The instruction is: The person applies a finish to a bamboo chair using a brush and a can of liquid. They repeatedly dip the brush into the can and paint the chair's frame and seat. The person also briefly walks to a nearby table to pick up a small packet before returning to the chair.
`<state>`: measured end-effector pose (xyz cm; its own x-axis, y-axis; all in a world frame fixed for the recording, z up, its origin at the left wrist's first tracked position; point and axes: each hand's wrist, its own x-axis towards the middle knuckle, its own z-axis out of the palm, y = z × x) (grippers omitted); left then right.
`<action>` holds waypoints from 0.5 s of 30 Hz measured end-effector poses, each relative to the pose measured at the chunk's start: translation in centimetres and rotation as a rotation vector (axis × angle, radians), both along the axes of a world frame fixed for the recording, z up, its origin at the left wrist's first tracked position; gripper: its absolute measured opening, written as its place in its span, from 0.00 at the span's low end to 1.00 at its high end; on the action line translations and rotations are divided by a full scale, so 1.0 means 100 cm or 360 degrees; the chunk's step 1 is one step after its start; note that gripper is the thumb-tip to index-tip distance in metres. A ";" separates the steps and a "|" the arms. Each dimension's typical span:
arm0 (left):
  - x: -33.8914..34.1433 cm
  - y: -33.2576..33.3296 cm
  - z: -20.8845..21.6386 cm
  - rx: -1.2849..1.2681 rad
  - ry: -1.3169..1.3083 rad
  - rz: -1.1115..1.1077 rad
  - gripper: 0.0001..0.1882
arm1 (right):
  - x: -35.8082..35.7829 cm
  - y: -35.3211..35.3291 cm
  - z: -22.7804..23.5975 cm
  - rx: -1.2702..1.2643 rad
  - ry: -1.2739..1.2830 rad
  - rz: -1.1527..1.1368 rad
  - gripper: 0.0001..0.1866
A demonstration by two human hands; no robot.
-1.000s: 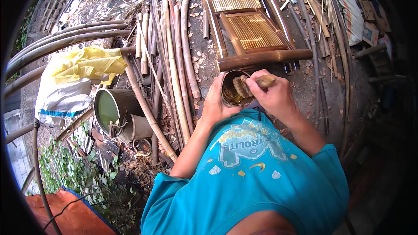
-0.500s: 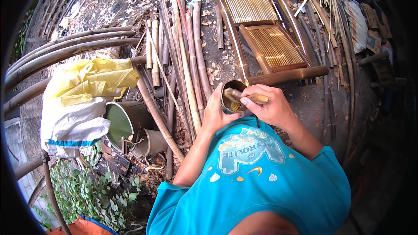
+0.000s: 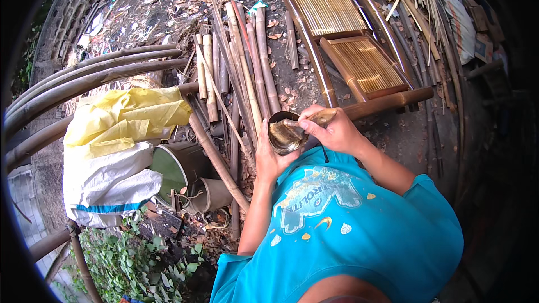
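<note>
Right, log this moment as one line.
left hand: holds can; right hand: holds brush, its head at can's mouth; ahead: slatted bamboo furniture; left side: yellow sheet

Bamboo poles (image 3: 267,64) crowd the far side of the left hand (image 3: 274,160); a bamboo frame's crossbar (image 3: 393,100) blocks the way beyond the right hand (image 3: 336,130), with open ground (image 3: 387,134) at right.

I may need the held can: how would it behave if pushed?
The can would probably roll if toppled, being round. It may spill: its mouth is open, its inside wet-looking. Its round rim suggests stiff walls.
</note>
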<state>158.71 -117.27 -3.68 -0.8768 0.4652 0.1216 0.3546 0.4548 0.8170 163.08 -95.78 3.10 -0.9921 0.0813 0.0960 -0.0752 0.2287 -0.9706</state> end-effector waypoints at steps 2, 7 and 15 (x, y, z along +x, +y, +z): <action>-0.003 -0.003 0.006 0.0135 -0.0222 0.0100 0.55 | -0.011 -0.005 -0.017 -0.0548 -0.0203 -0.0074 0.12; -0.020 -0.006 0.021 0.0270 -0.0279 0.0306 0.52 | -0.041 -0.001 -0.053 -0.1372 -0.0525 -0.0210 0.14; -0.086 0.021 -0.003 0.0432 -0.0421 0.0398 0.42 | -0.093 0.031 -0.088 -0.2311 -0.0872 -0.0327 0.13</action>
<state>150.13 -115.21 -3.96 -0.9756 0.2172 -0.0332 0.0243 0.2568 0.9662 153.80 -92.70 -5.73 -0.8393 -0.0861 -0.5368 0.2611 -0.9299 -0.2591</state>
